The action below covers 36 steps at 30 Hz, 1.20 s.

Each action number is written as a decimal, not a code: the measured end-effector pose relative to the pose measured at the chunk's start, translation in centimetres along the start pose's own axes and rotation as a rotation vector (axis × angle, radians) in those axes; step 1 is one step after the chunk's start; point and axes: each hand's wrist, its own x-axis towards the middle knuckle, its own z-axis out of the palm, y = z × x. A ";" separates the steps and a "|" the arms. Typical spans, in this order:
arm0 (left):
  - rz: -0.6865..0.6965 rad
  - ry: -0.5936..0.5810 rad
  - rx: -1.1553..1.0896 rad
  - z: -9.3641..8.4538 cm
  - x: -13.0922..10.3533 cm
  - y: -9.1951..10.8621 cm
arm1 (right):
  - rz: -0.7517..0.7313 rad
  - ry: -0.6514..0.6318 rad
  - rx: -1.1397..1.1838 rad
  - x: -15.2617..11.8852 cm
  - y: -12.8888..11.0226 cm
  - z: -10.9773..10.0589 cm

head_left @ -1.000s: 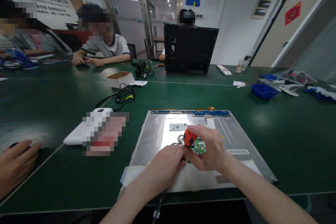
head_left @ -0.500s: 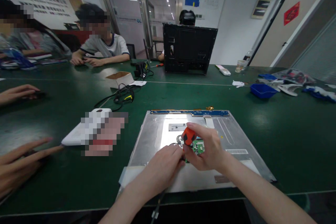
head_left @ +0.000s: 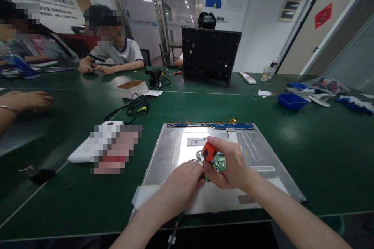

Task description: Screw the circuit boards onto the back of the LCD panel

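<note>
A flat silver display panel (head_left: 163,155) lies on the green table, with a blue circuit strip (head_left: 193,125) along its far edge. My right hand (head_left: 230,163) is closed around an orange and black screwdriver handle (head_left: 209,151), held over a small green circuit board (head_left: 220,162) on the panel. My left hand (head_left: 185,181) rests just left of the board, its fingers bent and pressed together near the screwdriver; its fingertips and anything in them are hidden. A dark cable (head_left: 174,231) hangs below my left wrist over the table's front edge.
Left of the panel are a white device (head_left: 84,149), coiled black cables (head_left: 136,105) and an open cardboard box (head_left: 133,87). A black monitor casing (head_left: 210,54) stands at the far side. A blue tray (head_left: 292,101) is at right. Another person's hand (head_left: 35,101) is at far left.
Another person's hands at the left have moved; the nearer one is gone from view, and a dark object shows on the table there. My own hands look nearly unchanged.
</note>
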 end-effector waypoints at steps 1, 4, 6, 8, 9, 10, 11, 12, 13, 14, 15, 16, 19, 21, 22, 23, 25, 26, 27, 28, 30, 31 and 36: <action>0.006 0.001 -0.002 0.0 0.0 0.0 | 0.003 -0.003 0.002 0.0 0.0 0.0; 0.013 0.005 -0.016 -0.2 -0.1 0.1 | 0.007 -0.002 -0.001 0.0 0.0 0.0; 0.014 0.014 -0.023 -0.3 -0.2 0.2 | 0.006 0.004 -0.012 0.0 0.0 -0.1; 0.013 0.017 -0.029 -0.3 -0.2 0.2 | 0.002 0.011 -0.024 0.0 -0.1 -0.1; 0.014 0.015 -0.031 -0.3 -0.2 0.2 | 0.001 0.014 -0.032 0.0 -0.1 -0.1; 0.012 0.016 -0.032 -0.2 -0.2 0.2 | 0.001 0.016 -0.040 0.0 -0.1 -0.1; 0.010 0.018 -0.031 -0.2 -0.2 0.2 | 0.003 0.017 -0.050 0.0 -0.1 -0.1; 0.011 0.021 -0.031 -0.1 -0.2 0.1 | 0.006 0.018 -0.058 0.0 -0.1 -0.1; 0.011 0.024 -0.032 -0.1 -0.1 0.1 | 0.008 0.017 -0.064 -0.1 -0.1 -0.1; 0.012 0.026 -0.034 -0.1 -0.1 0.0 | 0.011 0.016 -0.067 -0.1 -0.2 -0.1; 0.013 0.026 -0.038 0.0 -0.1 0.0 | 0.013 0.015 -0.067 -0.1 -0.2 -0.1; 0.013 0.024 -0.042 0.0 -0.1 0.0 | 0.013 0.016 -0.066 -0.1 -0.2 -0.1; 0.010 0.016 -0.051 -0.1 -0.1 0.0 | 0.013 0.016 -0.065 -0.2 -0.1 -0.1; 0.011 0.015 -0.051 -0.1 -0.2 0.0 | 0.013 0.016 -0.064 -0.2 -0.1 0.0; 0.013 0.016 -0.047 0.0 -0.2 -0.1 | 0.013 0.016 -0.064 -0.2 -0.1 0.0; 0.016 0.019 -0.041 0.0 -0.2 -0.1 | 0.014 0.015 -0.065 -0.2 0.0 0.0; 0.017 0.021 -0.032 0.1 -0.2 -0.1 | 0.014 0.014 -0.062 -0.3 0.0 0.0; 0.017 0.020 -0.028 0.1 -0.2 -0.1 | 0.012 0.016 -0.060 -0.2 0.0 0.0; 0.017 0.017 -0.025 0.1 -0.2 -0.1 | 0.009 0.017 -0.058 -0.2 -0.1 0.0; 0.016 0.016 -0.024 0.1 -0.2 -0.1 | 0.003 0.018 -0.055 -0.2 -0.1 0.0; 0.012 0.018 -0.021 0.0 -0.2 -0.1 | -0.010 0.022 -0.050 -0.1 -0.1 0.0; 0.009 0.020 -0.019 0.0 -0.1 -0.1 | -0.013 0.023 -0.049 -0.1 -0.2 -0.1; -0.002 -0.009 -0.013 -0.4 0.0 0.2 | -0.025 0.032 -0.043 0.1 -0.3 -0.3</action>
